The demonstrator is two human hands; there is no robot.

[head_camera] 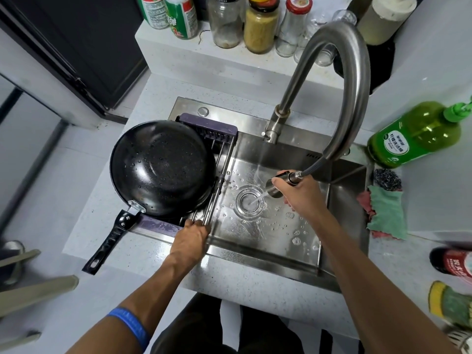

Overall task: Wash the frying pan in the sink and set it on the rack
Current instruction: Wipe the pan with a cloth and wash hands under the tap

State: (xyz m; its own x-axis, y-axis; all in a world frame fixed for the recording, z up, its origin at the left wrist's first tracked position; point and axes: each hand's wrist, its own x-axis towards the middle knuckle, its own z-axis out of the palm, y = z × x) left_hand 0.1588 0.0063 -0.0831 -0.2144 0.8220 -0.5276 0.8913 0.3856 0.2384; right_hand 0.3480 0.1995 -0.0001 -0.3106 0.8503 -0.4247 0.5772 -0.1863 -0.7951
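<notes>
Over sink (293, 159) | right hand (298, 192) grips sprayer (281, 183) | left hand (190, 235) grips rack (217, 190)

Landmark = rectangular stainless steel sink (332, 267). Black round frying pan (161, 167) sits on purple-framed metal-rod rack (219, 146) across sink's left end, handle sticking out front-left over counter. Curved steel tap (352, 80) rises behind sink; its pull-out spray head (278, 183) hangs over round drain (249, 201), mid-basin. Green soap bottle (413, 135) lies right-rear of sink. Green and pink cloths (385, 213) lie right of sink, dark scouring pad (387, 178) just behind them. Jars & bottles (260, 26) on ledge behind sink.
</notes>
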